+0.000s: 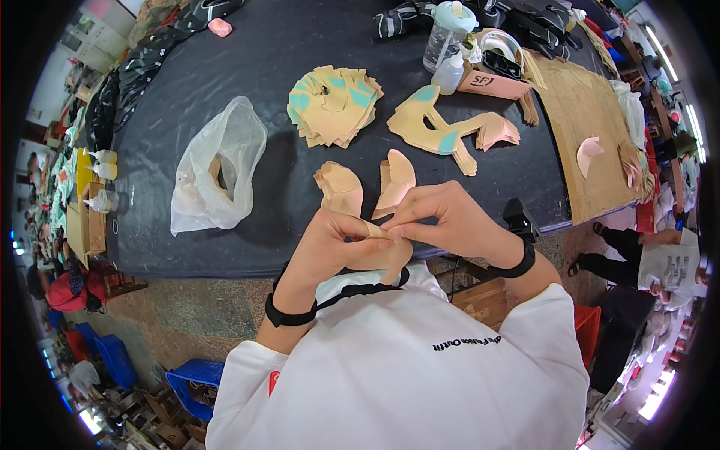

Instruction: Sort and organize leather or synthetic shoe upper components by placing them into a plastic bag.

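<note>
My left hand (330, 244) and my right hand (442, 221) meet at the near edge of the table. Between them is a curved, thin beige cut piece (388, 259), pinched along its upper edge by the fingertips of both hands. Its lower part hangs down in front of my shirt. Just beyond the left hand lies a small stack of rounded beige pieces (341, 187). Another small stack of pinkish-beige curved pieces (397, 180) sits beyond the right hand's fingers, close to them. The fingertips hide part of the held piece's edge.
Farther back lie a fanned pile of beige pieces with teal patches (334, 105) and a looser group of curved pieces (431, 131). An open plastic bag (217, 169) stands left. A bottle (448, 37), a small box (495, 84) and a cardboard sheet (589, 112) occupy the right.
</note>
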Available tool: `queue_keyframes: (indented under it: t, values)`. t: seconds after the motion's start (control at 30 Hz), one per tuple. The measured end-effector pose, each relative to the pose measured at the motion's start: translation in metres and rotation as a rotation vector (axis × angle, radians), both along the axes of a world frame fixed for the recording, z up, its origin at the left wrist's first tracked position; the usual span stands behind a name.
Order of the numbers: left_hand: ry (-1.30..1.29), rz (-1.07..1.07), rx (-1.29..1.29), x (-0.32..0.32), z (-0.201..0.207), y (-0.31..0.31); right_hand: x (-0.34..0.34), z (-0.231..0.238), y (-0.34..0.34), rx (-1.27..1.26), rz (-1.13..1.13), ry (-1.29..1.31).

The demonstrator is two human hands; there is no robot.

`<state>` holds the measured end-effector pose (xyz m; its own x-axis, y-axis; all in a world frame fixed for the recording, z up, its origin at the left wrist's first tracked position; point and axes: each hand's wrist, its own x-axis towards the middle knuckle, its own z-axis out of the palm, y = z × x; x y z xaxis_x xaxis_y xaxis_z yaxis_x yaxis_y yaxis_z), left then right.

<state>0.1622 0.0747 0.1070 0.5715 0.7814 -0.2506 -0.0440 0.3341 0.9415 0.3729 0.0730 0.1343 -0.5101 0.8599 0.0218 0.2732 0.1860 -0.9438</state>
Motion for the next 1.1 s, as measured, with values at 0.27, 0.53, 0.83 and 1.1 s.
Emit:
queue_keyframes:
  t: [0.27, 0.53, 0.83, 1.1]
  values:
    - [0.087, -0.072, -0.012, -0.001, 0.005, -0.001, 0.002, 0.006, 0.002, 0.041, 0.093, -0.102]
    - [0.179, -0.028, 0.2, 0.003, -0.001, -0.006, -0.007, -0.006, -0.005, 0.205, -0.005, -0.17]
    - [0.115, 0.011, 0.195, -0.004, -0.004, -0.006, -0.008, -0.009, -0.012, 0.187, -0.068, 0.012]
    - [0.115, -0.079, 0.162, -0.003, 0.003, -0.007, 0.001, -0.003, -0.003, 0.234, 0.12, -0.06]
